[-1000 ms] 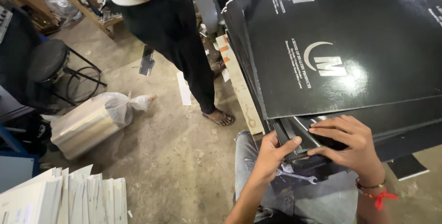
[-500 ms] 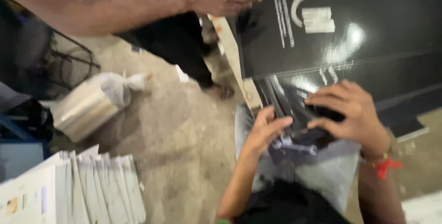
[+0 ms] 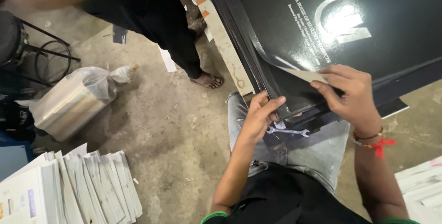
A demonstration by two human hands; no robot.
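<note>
At nine o'clock the clear plastic bag of pale sheets [image 3: 73, 99] lies on the concrete floor [image 3: 175, 159], lower in view than half a second ago, with fanned white printed sheets [image 3: 69, 191] at seven o'clock. The bystander's outstretched arm has left the top. At centre the left hand [image 3: 260, 115] pinches the near edge of the glossy black printed cardboard sheets [image 3: 331, 30], above a small steel spanner [image 3: 286, 132] on the lap. At three o'clock the right hand [image 3: 350, 92], fingers curled, now lifts one sheet's corner.
</note>
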